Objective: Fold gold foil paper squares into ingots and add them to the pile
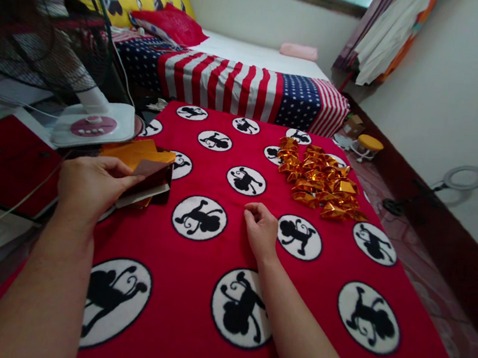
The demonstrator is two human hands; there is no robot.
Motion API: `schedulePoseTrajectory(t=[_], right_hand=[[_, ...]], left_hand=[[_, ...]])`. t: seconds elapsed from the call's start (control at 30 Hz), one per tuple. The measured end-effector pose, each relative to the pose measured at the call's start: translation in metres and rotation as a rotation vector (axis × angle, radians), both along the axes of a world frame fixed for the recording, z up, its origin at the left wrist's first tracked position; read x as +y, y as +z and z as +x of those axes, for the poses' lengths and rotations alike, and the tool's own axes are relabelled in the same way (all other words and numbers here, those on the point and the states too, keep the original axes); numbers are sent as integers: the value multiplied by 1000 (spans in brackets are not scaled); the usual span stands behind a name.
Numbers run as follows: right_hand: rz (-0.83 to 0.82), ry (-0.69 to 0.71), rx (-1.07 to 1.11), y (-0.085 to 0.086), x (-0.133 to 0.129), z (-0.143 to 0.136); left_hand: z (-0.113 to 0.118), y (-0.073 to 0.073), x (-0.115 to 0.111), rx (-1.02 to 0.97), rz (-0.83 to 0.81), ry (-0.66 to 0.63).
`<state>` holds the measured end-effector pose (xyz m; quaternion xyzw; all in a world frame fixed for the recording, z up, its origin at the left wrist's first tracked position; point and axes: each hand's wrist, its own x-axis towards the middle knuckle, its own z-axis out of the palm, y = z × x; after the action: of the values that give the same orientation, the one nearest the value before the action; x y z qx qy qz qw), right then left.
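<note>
My left hand pinches the edge of a brownish paper sheet at the left side of the red cloth. Under and behind that sheet lies a stack of orange-gold papers beside a dark box. My right hand rests low over the middle of the cloth, its fingers curled together; whatever may be between the fingertips cannot be made out. Beyond it, at the right, several shiny gold folded pieces sit in rows on the cloth.
A red cloth with monkey figures covers the surface. Close on the left stand a fan and a red-and-white box. A bed is behind. A yellow stool and a ring-shaped stand are at the right.
</note>
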<state>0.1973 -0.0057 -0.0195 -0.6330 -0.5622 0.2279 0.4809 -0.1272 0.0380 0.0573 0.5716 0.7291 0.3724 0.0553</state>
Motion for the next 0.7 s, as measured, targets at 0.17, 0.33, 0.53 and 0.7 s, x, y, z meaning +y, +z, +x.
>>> schedulePoseTrajectory(t=[0.17, 0.33, 0.53, 0.7], right_hand=[[7, 8, 32, 0, 0, -1], [1, 137, 294, 5, -3, -1], [33, 283, 623, 7, -3, -2], [59, 230, 722, 7, -1, -1]], left_hand=[[51, 12, -1, -624, 477, 12], [123, -18, -7, -1309, 254, -192], [175, -53, -41, -1545, -177, -214], [183, -46, -56, -1498, -285, -313]])
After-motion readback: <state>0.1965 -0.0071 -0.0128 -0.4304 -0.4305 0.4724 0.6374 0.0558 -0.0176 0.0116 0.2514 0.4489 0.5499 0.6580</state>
